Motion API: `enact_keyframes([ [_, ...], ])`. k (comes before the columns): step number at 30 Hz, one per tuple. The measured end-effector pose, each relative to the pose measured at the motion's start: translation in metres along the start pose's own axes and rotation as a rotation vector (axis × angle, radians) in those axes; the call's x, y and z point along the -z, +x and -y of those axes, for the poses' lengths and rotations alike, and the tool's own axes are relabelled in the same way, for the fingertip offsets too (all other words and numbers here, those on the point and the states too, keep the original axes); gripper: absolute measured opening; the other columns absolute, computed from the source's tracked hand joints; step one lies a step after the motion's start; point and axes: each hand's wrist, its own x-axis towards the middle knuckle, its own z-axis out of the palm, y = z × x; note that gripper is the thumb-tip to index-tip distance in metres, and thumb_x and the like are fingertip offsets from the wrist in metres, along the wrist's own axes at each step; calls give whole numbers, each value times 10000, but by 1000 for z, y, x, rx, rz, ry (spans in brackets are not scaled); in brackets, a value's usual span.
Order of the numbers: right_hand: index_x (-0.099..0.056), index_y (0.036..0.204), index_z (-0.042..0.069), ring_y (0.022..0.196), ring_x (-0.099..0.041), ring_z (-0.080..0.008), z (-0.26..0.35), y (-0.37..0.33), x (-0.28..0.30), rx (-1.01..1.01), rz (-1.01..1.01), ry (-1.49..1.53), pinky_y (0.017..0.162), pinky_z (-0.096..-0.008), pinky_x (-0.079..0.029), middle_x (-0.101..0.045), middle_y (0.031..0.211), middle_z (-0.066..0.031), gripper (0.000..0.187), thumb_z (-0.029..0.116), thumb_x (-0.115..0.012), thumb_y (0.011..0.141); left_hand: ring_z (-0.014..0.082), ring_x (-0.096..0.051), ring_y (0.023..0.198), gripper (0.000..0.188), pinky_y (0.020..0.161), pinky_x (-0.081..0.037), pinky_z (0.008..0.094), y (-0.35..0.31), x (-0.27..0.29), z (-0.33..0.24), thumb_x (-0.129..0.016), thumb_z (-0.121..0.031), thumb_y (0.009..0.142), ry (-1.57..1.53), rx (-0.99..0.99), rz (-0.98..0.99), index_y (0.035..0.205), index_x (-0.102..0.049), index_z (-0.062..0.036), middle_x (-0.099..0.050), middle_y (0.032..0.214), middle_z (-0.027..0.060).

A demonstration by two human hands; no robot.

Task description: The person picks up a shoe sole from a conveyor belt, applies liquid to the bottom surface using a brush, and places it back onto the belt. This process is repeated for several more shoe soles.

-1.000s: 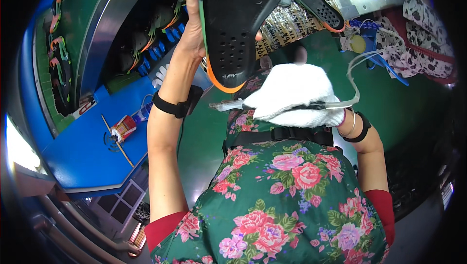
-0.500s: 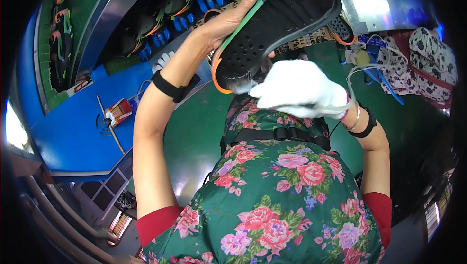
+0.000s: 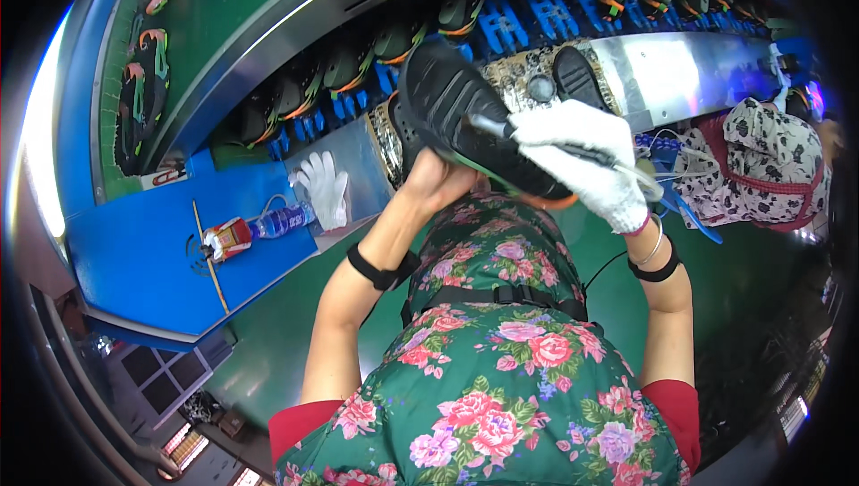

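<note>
A black clog (image 3: 474, 115) with an orange and green edge is held tilted in front of me, its ridged sole side toward me. My bare left hand (image 3: 438, 183) grips it from below, fingers partly hidden behind it. A white knitted glove covers my right hand (image 3: 582, 150), which is closed around a slim brush-like tool (image 3: 488, 124). The tool's pale tip rests at or just over the sole; contact is hard to tell. A clear tube (image 3: 651, 183) runs by the gloved wrist. Behind lie another black clog (image 3: 407, 132) and a black sole (image 3: 578, 77).
A metal-edged conveyor with several clogs on blue racks (image 3: 501, 25) runs across the back. On the blue table (image 3: 134, 244) at left are a bottle (image 3: 283, 221), a red-and-white packet (image 3: 227, 240), a stick (image 3: 210, 262) and a white glove (image 3: 324, 189). A person in patterned clothing (image 3: 761, 164) sits at right.
The clog has been turned from its perforated inner side to its ridged sole and lowered. My left hand moved down to its underside; the tool shifted from the toe to the middle of the sole.
</note>
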Motion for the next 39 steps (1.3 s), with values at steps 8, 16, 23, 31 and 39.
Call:
enact_keyframes([
  [8,-846,1114,64,925,-778,-251,21,-24,-10,184,-67,-198,804,-355,-592,-831,1102,-97,246,39,-847,869,550,-600,1342,906,1150,-460,760,-29,-23,0,-453,-695,1079,-437,21,336,1625,-392,27,-526,1545,348],
  [16,-836,1033,36,852,-768,-250,45,-17,-13,240,-265,-310,796,-366,-602,-831,1025,-130,228,16,-872,809,460,-591,1402,952,1199,-451,666,-19,-21,19,-616,-713,966,-418,-41,367,1618,-461,-37,-540,1585,276],
  [23,-825,1141,36,992,-768,-301,54,8,-5,360,-228,-418,869,-388,-602,-812,1193,-151,320,12,-813,822,416,-501,1500,953,1250,-388,643,-15,-31,37,-527,-760,1014,-484,-7,300,1686,-365,-104,-473,1668,193],
  [31,-802,1264,94,1077,-756,-291,51,0,-24,341,-133,-332,916,-414,-586,-792,1264,-108,404,57,-804,862,384,-508,1506,917,1279,-375,600,-14,-27,43,-478,-758,1037,-125,-50,262,1681,-378,-113,-467,1679,183],
  [39,-805,1239,85,1068,-768,-299,45,-9,-26,265,-150,-317,1012,-434,-574,-802,1233,-105,370,44,-810,872,431,-471,1523,1074,1293,-348,595,-10,-30,38,-431,-875,973,-371,6,326,1679,-356,-69,-441,1678,235],
])
